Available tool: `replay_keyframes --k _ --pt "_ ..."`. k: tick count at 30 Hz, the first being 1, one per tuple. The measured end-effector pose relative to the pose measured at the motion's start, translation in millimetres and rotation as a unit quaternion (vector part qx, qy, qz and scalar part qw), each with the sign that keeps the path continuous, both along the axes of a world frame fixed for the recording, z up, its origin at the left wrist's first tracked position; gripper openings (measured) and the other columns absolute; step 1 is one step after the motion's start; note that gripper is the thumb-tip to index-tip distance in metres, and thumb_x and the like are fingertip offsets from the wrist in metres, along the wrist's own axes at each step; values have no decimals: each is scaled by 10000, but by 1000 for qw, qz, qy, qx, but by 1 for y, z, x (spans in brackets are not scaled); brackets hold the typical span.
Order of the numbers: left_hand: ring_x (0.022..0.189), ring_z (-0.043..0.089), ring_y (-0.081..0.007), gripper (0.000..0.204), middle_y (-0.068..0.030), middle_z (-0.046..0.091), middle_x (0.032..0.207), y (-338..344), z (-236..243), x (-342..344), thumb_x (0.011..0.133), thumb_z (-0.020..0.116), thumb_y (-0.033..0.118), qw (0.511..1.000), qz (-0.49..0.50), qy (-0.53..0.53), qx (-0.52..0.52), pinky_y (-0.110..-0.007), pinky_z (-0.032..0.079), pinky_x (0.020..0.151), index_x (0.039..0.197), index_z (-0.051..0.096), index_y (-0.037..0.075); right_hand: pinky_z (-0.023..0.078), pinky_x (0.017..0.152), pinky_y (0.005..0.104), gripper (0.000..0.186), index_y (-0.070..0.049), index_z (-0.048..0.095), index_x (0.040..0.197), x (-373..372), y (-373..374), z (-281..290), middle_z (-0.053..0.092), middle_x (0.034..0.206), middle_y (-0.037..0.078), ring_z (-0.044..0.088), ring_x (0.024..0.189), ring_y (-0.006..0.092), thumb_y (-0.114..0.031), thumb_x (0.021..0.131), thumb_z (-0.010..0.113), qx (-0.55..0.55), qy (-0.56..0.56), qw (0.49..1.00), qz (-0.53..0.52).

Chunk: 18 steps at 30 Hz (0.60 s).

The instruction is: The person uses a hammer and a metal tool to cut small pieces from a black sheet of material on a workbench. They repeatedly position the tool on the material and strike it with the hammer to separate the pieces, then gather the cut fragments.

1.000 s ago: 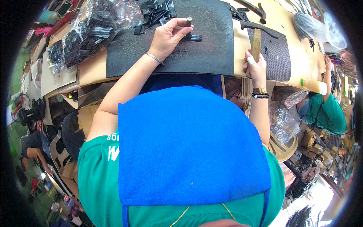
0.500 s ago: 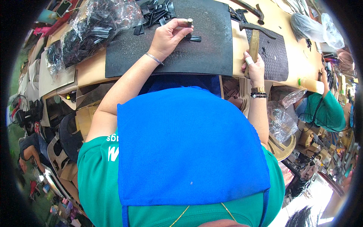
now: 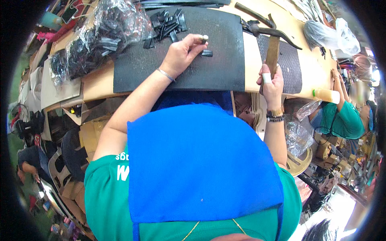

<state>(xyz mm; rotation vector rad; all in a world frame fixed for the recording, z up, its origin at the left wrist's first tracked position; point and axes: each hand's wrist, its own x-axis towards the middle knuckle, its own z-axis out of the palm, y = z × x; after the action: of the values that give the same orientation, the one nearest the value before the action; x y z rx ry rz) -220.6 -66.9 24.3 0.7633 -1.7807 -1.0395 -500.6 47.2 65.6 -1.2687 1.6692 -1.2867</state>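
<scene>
Between thumb and fingers, my left hand [image 3: 181,55] pinches a short metal punch [image 3: 204,39] upright over the black mat [image 3: 225,68]. A small black strip piece [image 3: 206,53] lies on the mat right beside the punch's lower end, which my fingers partly hide. My right hand [image 3: 272,83] is wrapped round the wooden handle of a hammer [image 3: 272,54], a white band round one finger. The dark curved hammer head is raised at the far end of the handle, above the table's right part.
Several loose black strips [image 3: 168,24] are heaped at the mat's far left, next to a clear plastic bag [image 3: 116,20] of more. A second hammer [image 3: 254,14] rests at the back right. Farther right are a woven dark mat [image 3: 292,66], a bottle [image 3: 327,95] and another person's green sleeve [image 3: 343,120].
The table and mat sit slightly lower in the picture. The hammer in my right hand appears tilted differently, its head more plainly seen. My left hand still pinches the punch by the small strip.
</scene>
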Motion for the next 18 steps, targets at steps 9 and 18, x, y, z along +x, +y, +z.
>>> replay_keyframes --k 9,18 --pt "945 684 -136 179 -79 712 1016 0 4 -1 914 643 73 999 -3 -42 4 -269 550 808 1081 601 26 476 793 396 332 -12 551 1140 62 -2 81 601 966 208 604 881 336 -232 910 645 41 272 940 200" --pt "927 678 -130 216 -69 714 978 2 -3 -2 914 638 61 1000 -5 -2 -11 -261 545 810 1125 618 21 473 595 273 253 -46 534 1114 81 -15 141 607 862 59 530 634 124 -146 908 641 -339 -168 903 202"
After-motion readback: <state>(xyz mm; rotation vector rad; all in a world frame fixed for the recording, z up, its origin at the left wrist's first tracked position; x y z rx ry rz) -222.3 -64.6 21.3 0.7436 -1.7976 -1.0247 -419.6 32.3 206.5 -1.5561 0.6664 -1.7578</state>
